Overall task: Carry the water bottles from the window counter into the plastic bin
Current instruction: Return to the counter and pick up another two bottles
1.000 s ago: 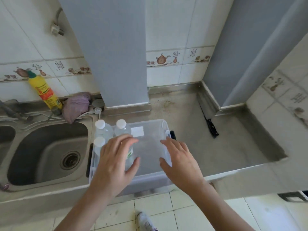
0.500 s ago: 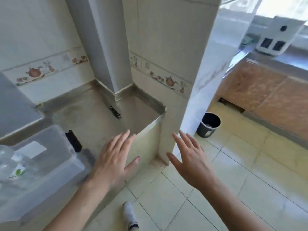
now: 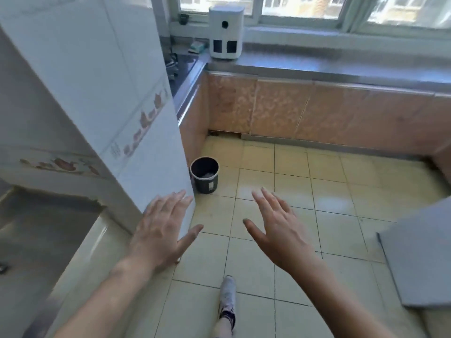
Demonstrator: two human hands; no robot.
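Note:
My left hand (image 3: 161,230) is held out flat, fingers spread, holding nothing, just in front of the white tiled pillar (image 3: 102,93). My right hand (image 3: 280,232) is also flat and spread over the floor, with nothing in it. The window counter (image 3: 341,67) runs along the far wall under the windows; no water bottle shows on the part in view. The plastic bin and its bottles are out of view.
A white appliance (image 3: 226,32) stands on the window counter's left end, beside a stove top (image 3: 180,64). A dark waste bucket (image 3: 205,174) sits on the tiled floor by the pillar. A grey surface (image 3: 419,259) juts in at right. My foot (image 3: 227,298) is below.
The view has swung right, away from the sink counter and the bin, toward the window counter. Both hands left the bin and stay spread with nothing in them.

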